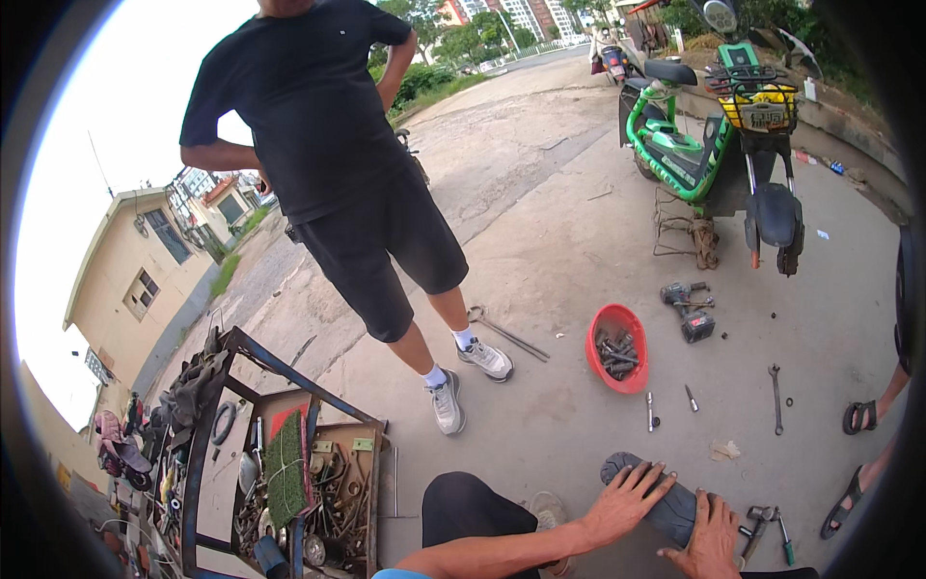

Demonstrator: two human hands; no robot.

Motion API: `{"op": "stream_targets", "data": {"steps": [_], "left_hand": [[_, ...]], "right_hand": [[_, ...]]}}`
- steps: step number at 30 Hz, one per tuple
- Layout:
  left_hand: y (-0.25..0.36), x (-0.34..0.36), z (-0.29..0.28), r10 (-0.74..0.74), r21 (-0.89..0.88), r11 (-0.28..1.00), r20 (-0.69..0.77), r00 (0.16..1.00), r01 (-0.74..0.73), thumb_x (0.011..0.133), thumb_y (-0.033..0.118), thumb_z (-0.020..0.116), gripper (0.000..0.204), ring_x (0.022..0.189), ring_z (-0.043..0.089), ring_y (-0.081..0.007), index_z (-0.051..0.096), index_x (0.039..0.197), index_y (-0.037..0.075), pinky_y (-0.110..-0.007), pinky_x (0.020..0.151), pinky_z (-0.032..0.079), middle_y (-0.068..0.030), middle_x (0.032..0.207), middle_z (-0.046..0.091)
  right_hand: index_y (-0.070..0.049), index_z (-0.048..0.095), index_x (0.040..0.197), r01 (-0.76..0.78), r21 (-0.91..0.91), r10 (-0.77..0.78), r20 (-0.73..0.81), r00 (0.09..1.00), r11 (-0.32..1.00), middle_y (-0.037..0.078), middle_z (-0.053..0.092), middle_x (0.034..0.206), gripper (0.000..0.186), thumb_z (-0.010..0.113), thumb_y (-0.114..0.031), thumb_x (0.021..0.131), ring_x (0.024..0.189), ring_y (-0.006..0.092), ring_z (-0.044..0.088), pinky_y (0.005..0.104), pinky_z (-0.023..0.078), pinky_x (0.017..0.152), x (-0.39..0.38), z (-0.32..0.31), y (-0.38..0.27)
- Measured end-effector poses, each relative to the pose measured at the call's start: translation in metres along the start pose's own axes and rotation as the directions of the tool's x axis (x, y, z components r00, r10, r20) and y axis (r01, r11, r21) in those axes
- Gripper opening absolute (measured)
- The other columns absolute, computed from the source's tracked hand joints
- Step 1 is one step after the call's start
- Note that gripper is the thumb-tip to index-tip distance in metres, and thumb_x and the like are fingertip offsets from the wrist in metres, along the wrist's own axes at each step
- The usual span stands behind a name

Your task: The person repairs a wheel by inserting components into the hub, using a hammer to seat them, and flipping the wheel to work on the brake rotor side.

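At the lower right a dark grey, rounded thing that looks like a tyre lies low in front of me. My left hand reaches across from the lower edge, its fingers curved over the top of the tyre. Closer to me, my right hand grips the tyre's near side, thumb to the left and fingers pointing away. The tyre's underside is hidden. Just right of my right hand, a hammer-like tool and a green-handled tool lie on the ground.
A red bowl holds metal sockets. Beyond it are a cordless impact wrench and a green scooter. A wrench lies at right. A person stands ahead; sandalled feet show at right. A tool cart stands left.
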State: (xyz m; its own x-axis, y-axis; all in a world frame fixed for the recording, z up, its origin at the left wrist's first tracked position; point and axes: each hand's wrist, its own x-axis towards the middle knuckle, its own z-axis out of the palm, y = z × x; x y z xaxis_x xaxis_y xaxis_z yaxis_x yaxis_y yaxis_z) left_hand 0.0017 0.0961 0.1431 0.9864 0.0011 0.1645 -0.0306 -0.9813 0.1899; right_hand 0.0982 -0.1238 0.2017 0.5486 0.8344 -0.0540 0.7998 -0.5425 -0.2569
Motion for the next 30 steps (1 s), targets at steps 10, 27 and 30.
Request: {"op": "stream_targets", "data": {"steps": [10,27,30], "left_hand": [[0.012,0.04,0.023,0.216,0.017,0.976,-0.111,0.97,-0.216,0.094,0.013,0.055,0.07,0.153,0.034,-0.0391,0.036,0.161,0.015,-0.058,0.121,0.033,-0.0192,0.167,0.031],[0.033,0.034,-0.026,0.089,-0.167,0.983,0.107,0.99,-0.07,0.067,0.037,0.089,0.095,0.114,0.061,-0.0302,0.05,0.146,0.003,-0.039,0.096,0.053,-0.0138,0.125,0.06],[0.033,0.038,-0.032,0.092,-0.189,0.98,0.186,0.978,-0.057,0.067,0.036,0.09,0.096,0.115,0.061,-0.0311,0.049,0.147,0.003,-0.042,0.1,0.051,-0.0128,0.129,0.06]], "right_hand": [[0.002,0.021,0.161,-0.288,0.278,0.23,0.223,0.947,0.916,0.031,0.05,0.147,0.124,0.095,-0.04,0.07,0.129,0.048,0.056,0.0514,0.05,0.107,-0.004,0.002,-0.004],[-0.006,0.05,0.149,0.123,-0.116,-0.127,-0.026,0.992,0.986,0.018,0.057,0.133,0.095,0.09,-0.027,0.065,0.128,0.0363,0.054,0.0523,0.039,0.111,0.015,-0.025,0.036],[-0.002,0.052,0.144,0.087,-0.123,-0.087,0.005,0.996,0.989,0.018,0.057,0.129,0.093,0.092,-0.03,0.064,0.126,0.0365,0.055,0.0512,0.041,0.109,0.014,-0.022,0.032]]}}
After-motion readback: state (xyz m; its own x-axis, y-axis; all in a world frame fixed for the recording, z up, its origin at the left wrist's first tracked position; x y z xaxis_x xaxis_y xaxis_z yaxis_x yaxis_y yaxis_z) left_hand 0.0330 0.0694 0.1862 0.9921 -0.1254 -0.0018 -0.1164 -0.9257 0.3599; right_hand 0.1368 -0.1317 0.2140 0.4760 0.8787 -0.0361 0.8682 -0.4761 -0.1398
